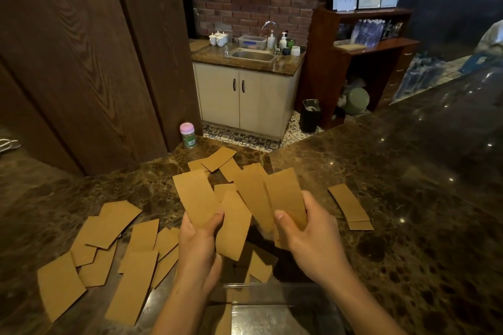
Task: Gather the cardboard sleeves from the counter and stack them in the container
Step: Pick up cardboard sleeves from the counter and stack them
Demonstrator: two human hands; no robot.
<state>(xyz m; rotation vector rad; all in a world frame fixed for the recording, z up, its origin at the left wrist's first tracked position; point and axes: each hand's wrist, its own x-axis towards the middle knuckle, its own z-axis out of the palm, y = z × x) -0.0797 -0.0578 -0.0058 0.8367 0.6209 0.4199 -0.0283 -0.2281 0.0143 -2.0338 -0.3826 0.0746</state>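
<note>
Flat brown cardboard sleeves lie scattered over the dark marble counter (394, 226). My left hand (197, 247) grips a couple of sleeves (196, 198) by their lower ends, held up above the counter. My right hand (313, 236) holds another fan of sleeves (283, 196) beside them. A large loose pile of sleeves (122, 253) lies to the left, a small stack (349, 205) to the right, and a few (217, 160) at the far side. A clear plastic container (272, 307) stands at the near edge below my hands, with a sleeve (261, 266) at its far rim.
A small jar with a pink lid (187, 134) stands at the counter's far edge by the wooden panel wall. Beyond the counter are a sink cabinet (245, 95), a black bin (310, 115) and wooden shelves (362, 43).
</note>
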